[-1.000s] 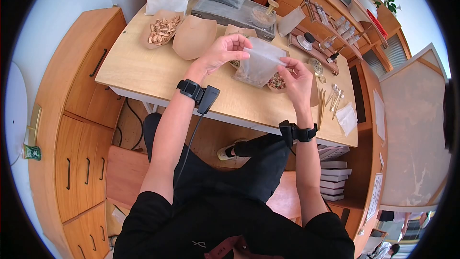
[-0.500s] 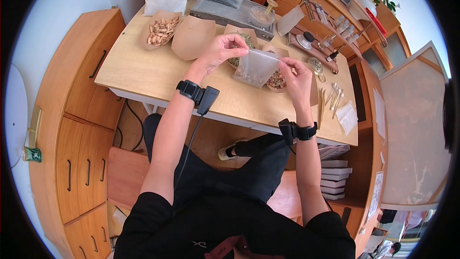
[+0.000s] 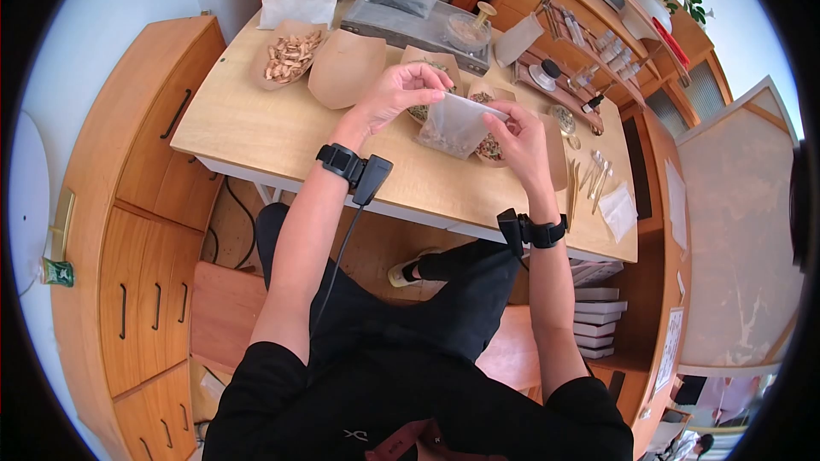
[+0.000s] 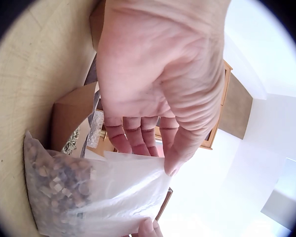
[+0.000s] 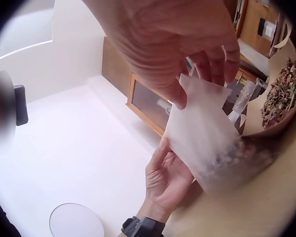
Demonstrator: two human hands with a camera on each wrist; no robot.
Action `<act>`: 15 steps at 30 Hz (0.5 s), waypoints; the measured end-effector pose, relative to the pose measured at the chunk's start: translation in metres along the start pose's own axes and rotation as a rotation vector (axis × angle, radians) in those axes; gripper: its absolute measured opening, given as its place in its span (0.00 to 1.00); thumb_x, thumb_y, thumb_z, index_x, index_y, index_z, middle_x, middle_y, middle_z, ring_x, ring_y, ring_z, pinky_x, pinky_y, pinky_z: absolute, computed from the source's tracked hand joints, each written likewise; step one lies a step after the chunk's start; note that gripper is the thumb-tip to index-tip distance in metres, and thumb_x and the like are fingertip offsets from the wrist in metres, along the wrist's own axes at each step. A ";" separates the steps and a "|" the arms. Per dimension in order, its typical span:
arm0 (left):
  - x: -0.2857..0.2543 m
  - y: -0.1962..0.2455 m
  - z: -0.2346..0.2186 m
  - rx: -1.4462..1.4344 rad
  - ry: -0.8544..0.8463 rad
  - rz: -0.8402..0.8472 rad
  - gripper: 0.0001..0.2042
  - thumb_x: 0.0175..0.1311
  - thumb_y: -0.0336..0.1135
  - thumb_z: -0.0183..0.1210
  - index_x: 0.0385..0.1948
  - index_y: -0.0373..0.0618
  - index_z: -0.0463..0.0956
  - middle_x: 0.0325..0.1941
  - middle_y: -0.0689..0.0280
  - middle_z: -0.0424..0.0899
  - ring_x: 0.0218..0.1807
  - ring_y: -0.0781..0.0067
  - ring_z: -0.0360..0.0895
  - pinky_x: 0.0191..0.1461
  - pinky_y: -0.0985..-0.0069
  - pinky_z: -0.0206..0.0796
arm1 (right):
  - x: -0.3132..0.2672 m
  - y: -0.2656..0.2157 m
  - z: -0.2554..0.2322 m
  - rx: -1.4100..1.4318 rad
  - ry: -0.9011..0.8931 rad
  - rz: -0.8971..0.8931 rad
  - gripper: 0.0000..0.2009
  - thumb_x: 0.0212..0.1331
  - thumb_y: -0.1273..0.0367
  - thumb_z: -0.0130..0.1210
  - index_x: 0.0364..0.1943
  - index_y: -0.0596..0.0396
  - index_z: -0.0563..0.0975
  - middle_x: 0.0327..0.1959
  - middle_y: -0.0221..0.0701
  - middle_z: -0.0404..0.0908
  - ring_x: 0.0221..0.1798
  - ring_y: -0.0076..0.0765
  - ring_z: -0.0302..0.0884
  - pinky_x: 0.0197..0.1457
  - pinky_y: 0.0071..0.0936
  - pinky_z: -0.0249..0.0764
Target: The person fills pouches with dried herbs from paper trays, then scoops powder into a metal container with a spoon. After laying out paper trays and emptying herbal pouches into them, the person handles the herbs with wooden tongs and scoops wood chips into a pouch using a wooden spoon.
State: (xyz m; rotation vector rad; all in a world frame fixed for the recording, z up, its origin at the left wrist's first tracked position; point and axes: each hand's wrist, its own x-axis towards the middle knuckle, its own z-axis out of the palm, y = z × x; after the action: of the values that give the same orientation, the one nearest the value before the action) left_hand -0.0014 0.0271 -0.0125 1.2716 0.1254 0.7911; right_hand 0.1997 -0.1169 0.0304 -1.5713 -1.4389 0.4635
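A translucent sachet bag (image 3: 453,126) hangs between my two hands over the front of the table, with chopped, mixed dried bits in its lower part. My left hand (image 3: 395,96) pinches its upper left corner between thumb and fingertips. At the upper right corner, my right hand (image 3: 523,145) pinches the edge, thumb on the near side. In the left wrist view, the bag's bottom (image 4: 56,185) bulges with brown and pale pieces, and its upper part lies flat. The right wrist view shows the bag (image 5: 202,118) stretched between both hands.
Behind the bag stand paper trays of green herbs (image 3: 418,111) and mixed petals (image 3: 490,149). Further left are a tray of dried slices (image 3: 290,58) and an empty paper tray (image 3: 346,68). Metal tools (image 3: 601,175) and a white packet (image 3: 618,212) lie at right.
The bag's upper edge, standing higher and looser a second ago, is now a flat line between the hands. My right hand has shifted slightly left along it; my left hand has barely moved.
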 end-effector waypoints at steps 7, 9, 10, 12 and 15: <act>-0.001 0.001 -0.001 -0.051 -0.021 0.015 0.05 0.59 0.29 0.65 0.32 0.46 0.77 0.45 0.68 0.79 0.47 0.80 0.75 0.55 0.78 0.66 | 0.003 -0.013 0.000 -0.024 -0.068 0.034 0.12 0.64 0.65 0.59 0.45 0.60 0.81 0.28 0.22 0.81 0.27 0.11 0.71 0.23 0.13 0.66; 0.000 0.000 -0.001 -0.059 -0.023 0.016 0.05 0.59 0.28 0.65 0.32 0.46 0.77 0.45 0.68 0.79 0.46 0.80 0.75 0.54 0.78 0.66 | 0.004 -0.016 -0.002 -0.076 -0.090 0.074 0.13 0.60 0.67 0.62 0.44 0.61 0.82 0.27 0.29 0.82 0.28 0.17 0.74 0.32 0.19 0.70; 0.000 0.000 -0.001 -0.068 -0.027 0.014 0.05 0.59 0.28 0.65 0.32 0.46 0.77 0.44 0.68 0.79 0.46 0.80 0.75 0.54 0.78 0.66 | 0.005 -0.020 -0.002 -0.077 -0.090 0.073 0.13 0.60 0.67 0.62 0.44 0.61 0.82 0.27 0.29 0.82 0.28 0.17 0.74 0.32 0.19 0.70; 0.000 -0.001 -0.001 -0.069 -0.022 0.012 0.05 0.59 0.27 0.65 0.32 0.46 0.77 0.44 0.68 0.79 0.46 0.80 0.75 0.54 0.78 0.66 | 0.005 -0.031 0.000 -0.165 -0.102 -0.039 0.14 0.59 0.66 0.62 0.44 0.60 0.82 0.28 0.33 0.83 0.28 0.21 0.77 0.33 0.22 0.72; -0.001 0.000 0.000 -0.075 -0.019 0.005 0.05 0.59 0.27 0.65 0.32 0.46 0.76 0.44 0.68 0.79 0.46 0.80 0.75 0.54 0.78 0.66 | 0.008 -0.050 0.004 -0.250 -0.156 -0.036 0.13 0.58 0.66 0.61 0.42 0.60 0.82 0.28 0.37 0.84 0.29 0.28 0.80 0.35 0.26 0.74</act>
State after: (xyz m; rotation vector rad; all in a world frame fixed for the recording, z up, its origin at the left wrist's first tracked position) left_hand -0.0020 0.0269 -0.0125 1.2092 0.0764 0.7812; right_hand 0.1699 -0.1139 0.0716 -1.7331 -1.6941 0.4037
